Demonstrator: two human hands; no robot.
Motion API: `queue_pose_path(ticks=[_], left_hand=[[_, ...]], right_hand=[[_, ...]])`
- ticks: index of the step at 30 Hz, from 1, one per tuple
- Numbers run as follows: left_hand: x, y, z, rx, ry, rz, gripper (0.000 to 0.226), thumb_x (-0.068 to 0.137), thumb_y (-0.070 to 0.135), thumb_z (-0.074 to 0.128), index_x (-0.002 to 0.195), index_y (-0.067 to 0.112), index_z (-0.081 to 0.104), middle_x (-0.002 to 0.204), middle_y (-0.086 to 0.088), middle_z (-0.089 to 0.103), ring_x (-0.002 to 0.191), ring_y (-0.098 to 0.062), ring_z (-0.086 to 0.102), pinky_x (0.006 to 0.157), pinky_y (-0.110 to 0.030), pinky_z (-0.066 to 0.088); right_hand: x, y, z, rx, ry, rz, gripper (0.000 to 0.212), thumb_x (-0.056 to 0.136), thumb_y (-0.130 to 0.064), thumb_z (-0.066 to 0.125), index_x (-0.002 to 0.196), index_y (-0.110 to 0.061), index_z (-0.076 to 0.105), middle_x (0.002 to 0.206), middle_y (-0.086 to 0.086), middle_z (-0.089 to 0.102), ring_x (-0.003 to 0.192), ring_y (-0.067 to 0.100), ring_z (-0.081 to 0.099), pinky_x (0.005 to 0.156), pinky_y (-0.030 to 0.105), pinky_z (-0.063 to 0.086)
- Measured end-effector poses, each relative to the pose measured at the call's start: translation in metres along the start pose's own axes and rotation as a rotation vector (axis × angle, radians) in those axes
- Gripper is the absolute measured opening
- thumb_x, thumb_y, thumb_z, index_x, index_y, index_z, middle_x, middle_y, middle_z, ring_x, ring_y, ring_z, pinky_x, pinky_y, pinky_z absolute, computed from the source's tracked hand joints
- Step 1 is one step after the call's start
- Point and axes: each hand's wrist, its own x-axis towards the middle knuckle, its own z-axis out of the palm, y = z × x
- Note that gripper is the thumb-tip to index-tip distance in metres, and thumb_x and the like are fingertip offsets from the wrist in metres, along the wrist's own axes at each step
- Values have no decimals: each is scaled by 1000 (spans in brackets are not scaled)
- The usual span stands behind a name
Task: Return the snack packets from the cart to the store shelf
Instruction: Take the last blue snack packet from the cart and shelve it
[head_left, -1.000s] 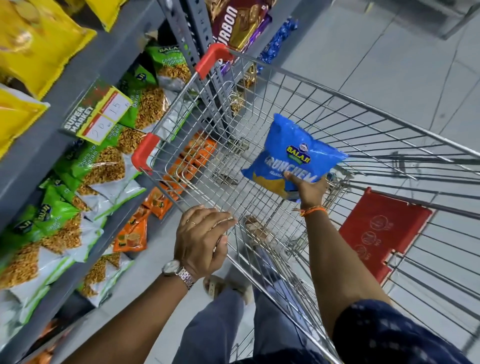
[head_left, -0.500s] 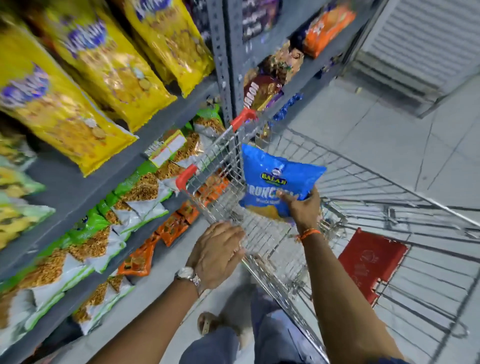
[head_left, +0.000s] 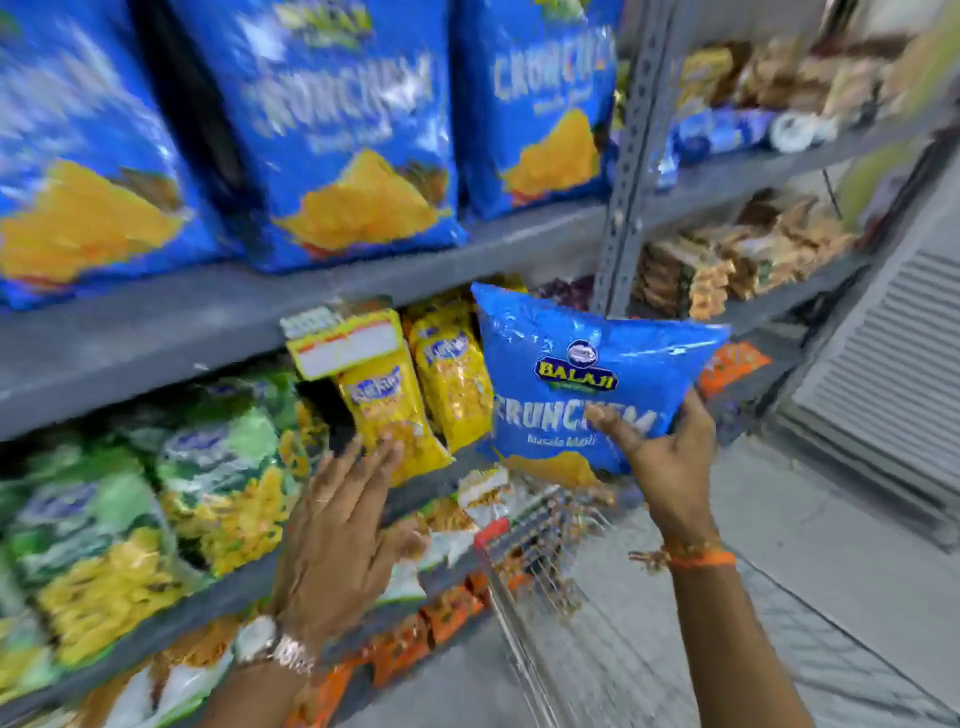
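One blue packet (head_left: 587, 384) pinched in my right hand (head_left: 662, 457); left hand (head_left: 337, 530) spread, empty. Lift to matching blue row (head_left: 358, 135), slot upright.

- Right hand (head_left: 662, 452) gripping a blue Balaji Crunchem packet (head_left: 587, 379) by its lower right corner, thumb across the front.
- Packet held upright before the grey shelf (head_left: 156, 332), above the cart (head_left: 524, 540).
- Left hand (head_left: 337, 535) with fingers spread, holding nothing, before yellow packets (head_left: 389, 410).
- Matching blue packets (head_left: 353, 130) standing in a row on the shelf above, blurred.
- Green packets (head_left: 104, 514) at lower left.
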Motion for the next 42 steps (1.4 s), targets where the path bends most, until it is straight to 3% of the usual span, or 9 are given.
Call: queue_pose_path(ticks=[7,10,15,19,24,29,33,39,42], left_hand=[[10,-63,-114,240,319,-224,66,98,45,43,153,9,43,161,-6,40,151,-28,32,128,-41,13],[9,-88,-128,298,379,-298,64,98,44,42,150,6,46,157,-10,44,147,-31,37,127,-42,16],[-16,-120,-147,367,484,-442,60,99,42,43,144,2,51,150,-16,51,140,-35,46,124,-44,24],[-25,-124,-150,373,518,-487,49,99,37,43,130,2,56,131,-17,60,127,-36,54,119,-47,34],[-24,-127,-151,389,531,-497,40,98,34,48,123,4,58,124,-15,62,119,-30,53,110,-47,43],[-24,-127,-149,433,538,-476,38,95,31,54,122,4,57,122,-14,61,117,-30,53,110,-47,43],[-21,-126,-148,475,550,-452,40,95,34,54,123,5,57,122,-14,60,118,-30,52,116,-43,34],[-3,-113,-132,429,554,-297,39,97,34,49,123,8,61,123,-11,64,115,-30,59,116,-42,35],[8,-110,-119,392,515,-261,43,98,36,47,128,8,61,128,-10,64,121,-29,57,118,-40,32]], right_hand=[[27,-119,101,193,-187,-253,38,74,-2,85,102,-21,68,89,-18,77,82,-1,70,74,18,56],[36,-150,147,302,-254,-283,39,78,8,78,108,-11,62,84,-23,76,78,-8,67,74,14,54],[30,-189,236,340,-402,-280,47,74,-12,87,114,-1,65,105,5,77,91,7,72,80,25,58],[20,-192,292,347,-515,-197,55,76,-19,88,123,-5,63,115,8,76,105,19,75,92,41,61],[12,-179,333,334,-598,-98,42,81,-9,83,119,-5,65,110,8,77,99,17,76,84,33,61],[21,-172,346,280,-622,-76,53,80,-23,85,125,-8,63,120,8,75,109,19,73,94,39,60],[30,-166,351,152,-601,-116,96,65,-65,85,139,-14,52,137,3,65,127,24,62,104,48,54],[35,-180,307,1,-514,-247,79,75,-44,86,138,-18,45,118,0,66,108,18,66,91,36,56],[45,-176,273,84,-248,-333,52,76,-34,87,117,-23,57,109,-2,69,98,18,64,82,39,54]])
